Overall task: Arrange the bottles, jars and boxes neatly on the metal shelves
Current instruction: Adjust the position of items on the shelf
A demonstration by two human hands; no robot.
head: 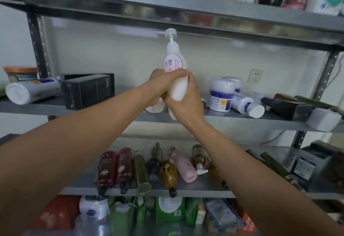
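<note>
Both hands are gripping the lower half of a white pump bottle [174,59], holding it upright. The left hand [158,85] is wrapping it from the left and the right hand [188,102] from the right, fingers curled round the body. The pink label and pump head are standing above the grip, just under the upper shelf [186,20]. Beyond the grip, a black box [87,90] is lying to the left and a white jar [221,94] is standing to the right.
</note>
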